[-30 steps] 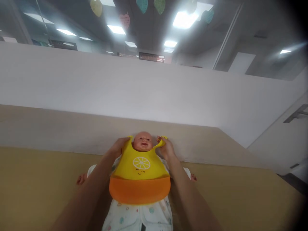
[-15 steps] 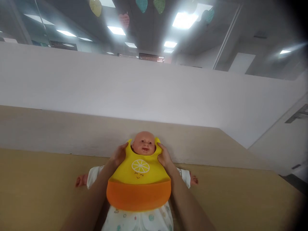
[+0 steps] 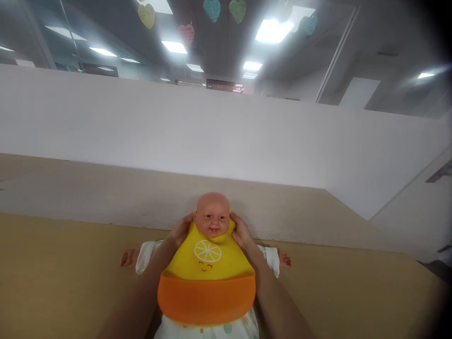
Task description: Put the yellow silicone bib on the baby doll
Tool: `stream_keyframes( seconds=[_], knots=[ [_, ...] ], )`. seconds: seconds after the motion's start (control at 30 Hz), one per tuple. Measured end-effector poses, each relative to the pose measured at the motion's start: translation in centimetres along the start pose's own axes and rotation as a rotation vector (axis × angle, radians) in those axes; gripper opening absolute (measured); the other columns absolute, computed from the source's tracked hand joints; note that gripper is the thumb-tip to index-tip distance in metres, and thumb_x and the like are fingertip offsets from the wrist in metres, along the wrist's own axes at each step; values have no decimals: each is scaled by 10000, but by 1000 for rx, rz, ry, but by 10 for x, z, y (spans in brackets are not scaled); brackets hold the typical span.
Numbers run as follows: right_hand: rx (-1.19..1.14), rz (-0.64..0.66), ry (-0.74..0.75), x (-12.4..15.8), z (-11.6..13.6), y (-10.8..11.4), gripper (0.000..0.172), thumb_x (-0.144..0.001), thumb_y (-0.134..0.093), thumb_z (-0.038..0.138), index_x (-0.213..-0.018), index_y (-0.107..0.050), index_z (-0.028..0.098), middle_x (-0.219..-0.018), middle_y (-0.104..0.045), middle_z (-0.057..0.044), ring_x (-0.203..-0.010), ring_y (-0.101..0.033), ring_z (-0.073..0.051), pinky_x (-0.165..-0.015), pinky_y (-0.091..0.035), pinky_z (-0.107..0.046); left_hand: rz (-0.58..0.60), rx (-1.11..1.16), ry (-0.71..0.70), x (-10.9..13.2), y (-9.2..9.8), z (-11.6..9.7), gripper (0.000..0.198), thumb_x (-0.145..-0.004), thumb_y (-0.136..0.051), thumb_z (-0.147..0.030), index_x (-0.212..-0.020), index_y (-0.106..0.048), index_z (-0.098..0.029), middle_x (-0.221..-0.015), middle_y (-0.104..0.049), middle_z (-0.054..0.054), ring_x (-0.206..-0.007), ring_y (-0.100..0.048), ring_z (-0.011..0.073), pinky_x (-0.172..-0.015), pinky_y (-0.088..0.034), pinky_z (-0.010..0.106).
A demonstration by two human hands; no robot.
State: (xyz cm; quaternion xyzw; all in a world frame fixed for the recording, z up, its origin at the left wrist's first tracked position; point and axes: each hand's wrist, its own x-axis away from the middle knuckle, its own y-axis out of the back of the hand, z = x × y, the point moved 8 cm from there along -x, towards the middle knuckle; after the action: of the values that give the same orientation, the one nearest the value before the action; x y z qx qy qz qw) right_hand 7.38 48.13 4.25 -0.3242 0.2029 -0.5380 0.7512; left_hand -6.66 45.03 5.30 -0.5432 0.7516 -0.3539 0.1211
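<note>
A baby doll in white printed clothes lies on its back on the table, arms stretched out to both sides. Over its chest lies a yellow bib with a lemon slice, a smiling face and an orange catch pocket. My left hand grips the bib's neck strap on the left of the doll's neck. On the other side my right hand holds the right strap, close against the neck. The strap ends and several of my fingertips are hidden behind the doll's head.
The wooden table spreads out on both sides of the doll. A greyish raised strip runs along its back, against a white wall. Above is glass with paper hearts. A door handle shows at the right.
Both hands have brought the bib's straps in around the doll's neck, so the strap ends now go behind the head. The doll's head looks raised, its chin over the neckline.
</note>
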Motion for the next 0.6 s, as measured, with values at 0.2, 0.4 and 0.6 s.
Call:
stream_keyframes(
  seconds=[0.2,0.4,0.6],
  knots=[
    [-8,-4,-20,-1,-3,0,286,-714,-670,288,-978,-671,177,-966,-739,-46,-876,-689,-226,-854,-533,-377,29,-17,-67,4,-4,-9,424,-825,-605,-352,-1208,-625,-170,-964,-757,93,-961,-694,300,-879,-522,407],
    [53,-9,25,-5,-1,3,330,-660,-689,220,-987,-684,183,-1010,-738,-54,-898,-689,-241,-820,-548,-385,206,90,-98,12,-7,-15,722,-863,-341,-707,-1281,-554,-159,-1062,-732,138,-1078,-645,337,-938,-470,462],
    [119,-69,75,-9,2,4,244,-578,-671,161,-815,-726,172,-891,-754,-54,-776,-679,-206,-740,-552,-322,144,54,-98,17,-7,-16,810,-800,-311,-792,-1266,-571,-182,-1046,-739,146,-1094,-633,377,-944,-466,497]
  ],
)
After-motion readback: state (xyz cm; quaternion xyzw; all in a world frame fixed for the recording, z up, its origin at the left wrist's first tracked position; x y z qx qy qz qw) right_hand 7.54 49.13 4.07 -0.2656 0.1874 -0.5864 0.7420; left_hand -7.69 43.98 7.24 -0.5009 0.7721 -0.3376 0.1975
